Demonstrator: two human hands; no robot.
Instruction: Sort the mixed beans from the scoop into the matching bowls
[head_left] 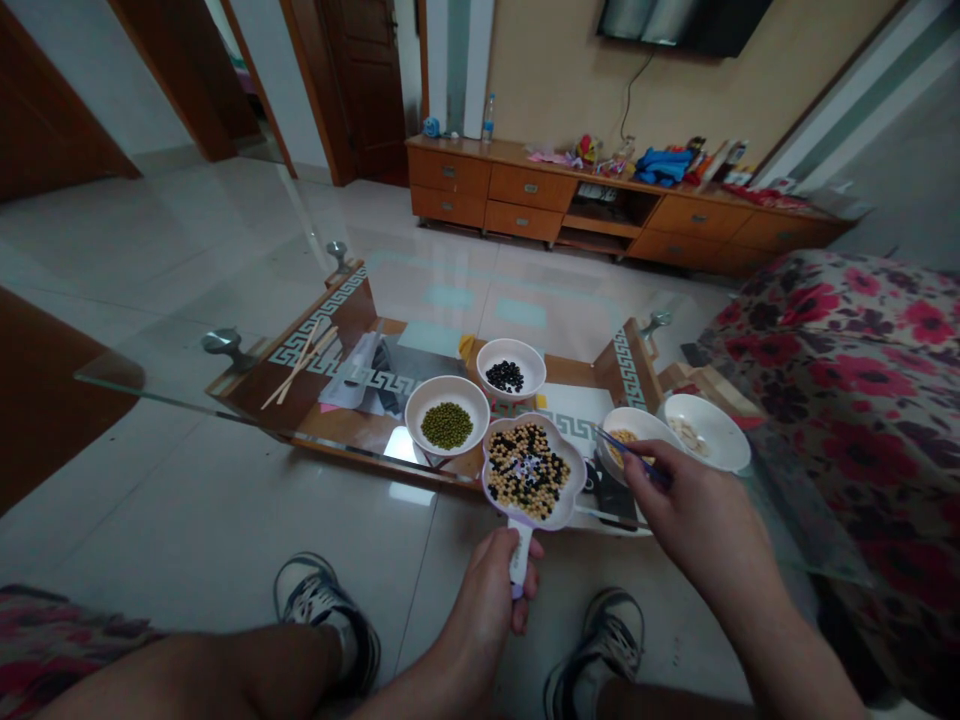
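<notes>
One grip, one pinch

Our left hand (489,578) curls around the handle (520,560) of the flower-shaped dish (577,473), thumb against it. To the right of that dish, our right hand (694,508) pinches thumb to fingers, its back turned up.

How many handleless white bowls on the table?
4: green-bean bowl, left; black-bean bowl, farther back; bowl with yellow bits, partly behind the right hand; bowl with pale pieces, far right. That hand might hide more.

The handled tray (575,474) is white (rim (535,524) lilac).
</notes>
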